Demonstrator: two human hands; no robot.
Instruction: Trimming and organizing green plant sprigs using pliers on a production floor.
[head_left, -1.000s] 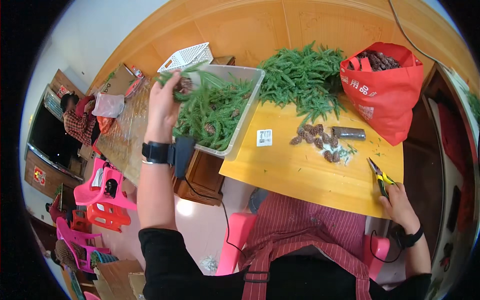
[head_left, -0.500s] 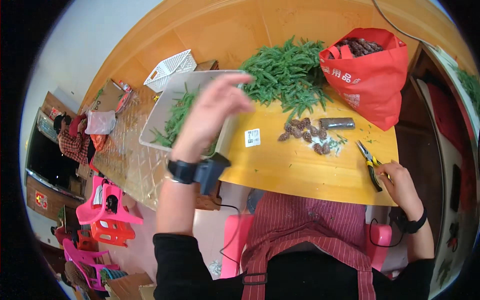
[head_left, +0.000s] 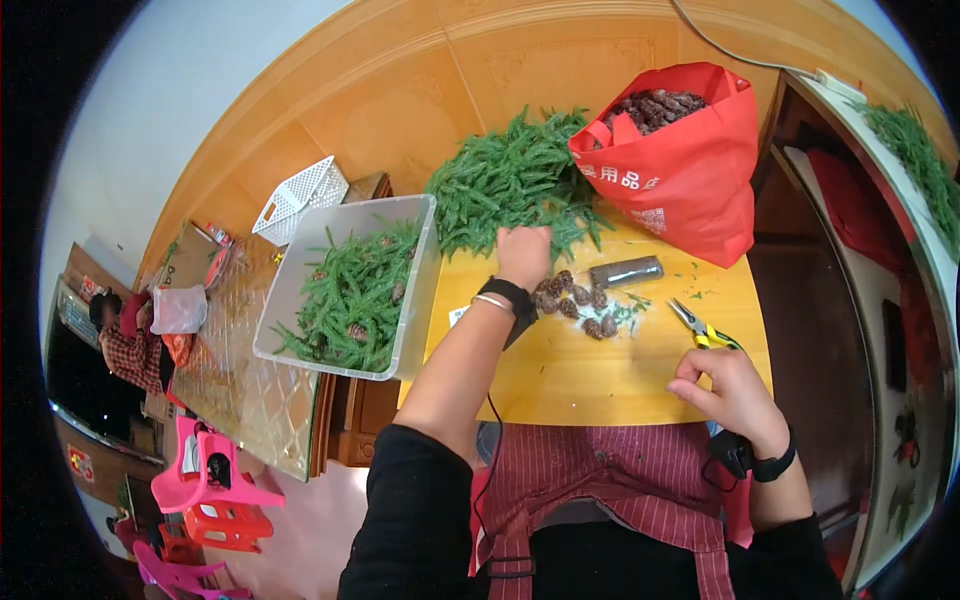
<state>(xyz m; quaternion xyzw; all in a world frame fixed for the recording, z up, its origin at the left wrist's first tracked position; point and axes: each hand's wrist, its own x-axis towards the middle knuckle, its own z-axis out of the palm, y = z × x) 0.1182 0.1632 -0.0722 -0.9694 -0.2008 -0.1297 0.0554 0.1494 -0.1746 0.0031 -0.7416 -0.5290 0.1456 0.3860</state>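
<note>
My left hand (head_left: 525, 256) reaches down to the front edge of a pile of green artificial pine sprigs (head_left: 500, 185). Its fingers are bent and mostly hidden behind the knuckles, so whatever they grip cannot be made out. Just right of that hand lie several small brown pine cones (head_left: 582, 295) and a dark wrapped roll (head_left: 626, 271). Over the table's right front, my right hand (head_left: 730, 388) is loosely curled, with nothing visible in it. Pliers with yellow and black handles (head_left: 705, 330) lie just beyond its knuckles.
A translucent bin (head_left: 402, 330) with sprigs and cones stands left of the yellow tabletop (head_left: 560, 390). Behind it is a white basket (head_left: 301, 200). A red bag (head_left: 680, 165) of pine cones stands at the back right. Another person (head_left: 130, 345) and pink chairs (head_left: 205, 475) are far left.
My left hand has moved from above the bin to the right, down to the sprig pile. My right hand has shifted away from the pliers' handles. The view has swung, showing the bin fully.
</note>
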